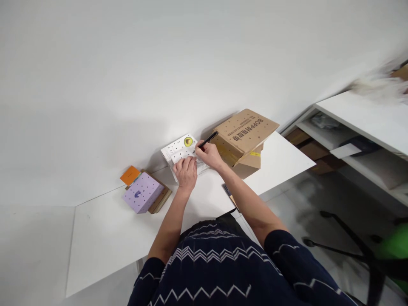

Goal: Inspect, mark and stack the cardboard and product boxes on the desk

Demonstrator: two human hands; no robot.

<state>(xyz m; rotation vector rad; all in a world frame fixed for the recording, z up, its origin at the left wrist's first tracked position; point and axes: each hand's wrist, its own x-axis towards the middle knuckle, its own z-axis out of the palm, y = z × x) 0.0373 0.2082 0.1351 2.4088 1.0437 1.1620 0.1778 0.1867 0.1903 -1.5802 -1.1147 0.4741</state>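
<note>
My right hand (pixel 208 155) pinches a black pen (pixel 208 139), its tip pointing down at a white package (pixel 177 149). Small dark marks dot the package's upper face, and a green avocado picture (pixel 188 141) is printed near its far right corner. My left hand (pixel 186 172) lies with fingers outstretched on the package's near side, holding nothing. The package sits on a white table (pixel 108 238) close to the wall, and my hands cover part of it. Just right of my right hand stands a brown cardboard box (pixel 245 129) with dark printed lettering, resting on another cardboard box (pixel 248 167).
To the left, a purple box (pixel 143 191) with dark dots rests on brown cardboard, an orange card (pixel 130 175) behind it. A white wall (pixel 153 76) borders the table. On the right are a white shelf unit (pixel 366 123) and a black chair base (pixel 347 238).
</note>
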